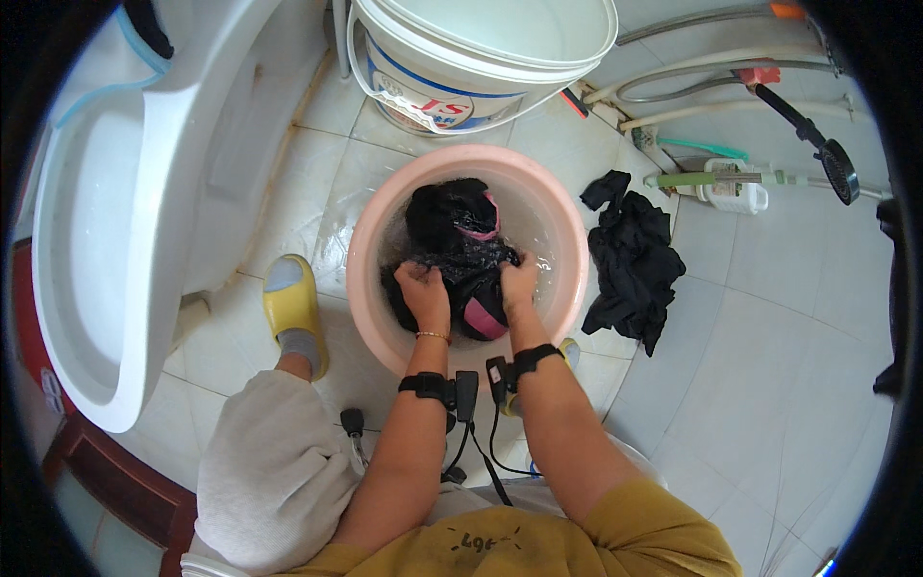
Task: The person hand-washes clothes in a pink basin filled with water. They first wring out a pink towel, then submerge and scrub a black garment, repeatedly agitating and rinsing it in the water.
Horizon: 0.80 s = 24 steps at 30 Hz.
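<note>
A round pink plastic basin (364,216) stands on the tiled floor in front of me, holding water and a wet black garment (443,216) with pink trim. My left hand (425,288) grips the black cloth at the lower left of the bundle, near the water. On the right side of the same garment, my right hand (519,278) is closed on a pinched fold. Between and below the hands lies a pink panel of the cloth. Part of the garment is under water.
A large white bucket (447,79) of water stands beyond the basin. A heap of black clothing (634,260) lies on the floor to the right. Left is a white washbasin (130,288). A shower head (836,169) and a white jug (735,198) are at the right wall.
</note>
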Motion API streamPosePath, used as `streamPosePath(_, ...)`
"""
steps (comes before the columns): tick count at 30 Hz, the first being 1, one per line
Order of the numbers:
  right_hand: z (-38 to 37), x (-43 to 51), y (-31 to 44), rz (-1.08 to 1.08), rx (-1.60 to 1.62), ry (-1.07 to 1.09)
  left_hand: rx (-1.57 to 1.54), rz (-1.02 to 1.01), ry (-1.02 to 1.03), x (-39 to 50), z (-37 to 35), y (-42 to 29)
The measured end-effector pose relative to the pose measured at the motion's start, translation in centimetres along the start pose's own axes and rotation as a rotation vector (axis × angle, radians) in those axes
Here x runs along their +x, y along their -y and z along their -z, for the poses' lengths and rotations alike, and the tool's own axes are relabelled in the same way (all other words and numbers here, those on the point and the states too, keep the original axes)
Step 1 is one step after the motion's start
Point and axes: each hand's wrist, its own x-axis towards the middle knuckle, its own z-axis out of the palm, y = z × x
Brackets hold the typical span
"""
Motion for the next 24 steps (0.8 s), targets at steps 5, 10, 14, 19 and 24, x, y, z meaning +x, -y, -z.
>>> streamPosePath(5,-0.7,-4.3,1.0,0.2,-0.876,0.191,0.565,-0.134,0.206,-1.7,0.8,-0.3)
streamPosePath(10,0.1,-2.5,2.5,0.036,-0.705,0.232,0.514,-0.045,0.22,-1.6,-0.4,0.8)
streamPosePath(14,0.7,-3.5,3.8,0.112,-0.022,0.361,-0.232,0.261,0.288,-0.7,-1.1,0.6)
streamPosePath(19,2.1,-9.3,7.7,0.498,-0.202,0.438,-0.907,0.783,0.683,-0.2,-0.1,-1.8)
streamPosePath(24,1.5,-11.3,10.7,0.606,-0.569,0.239,-0.878,0.758,0.665,-1.5,-0.3,-2.3)
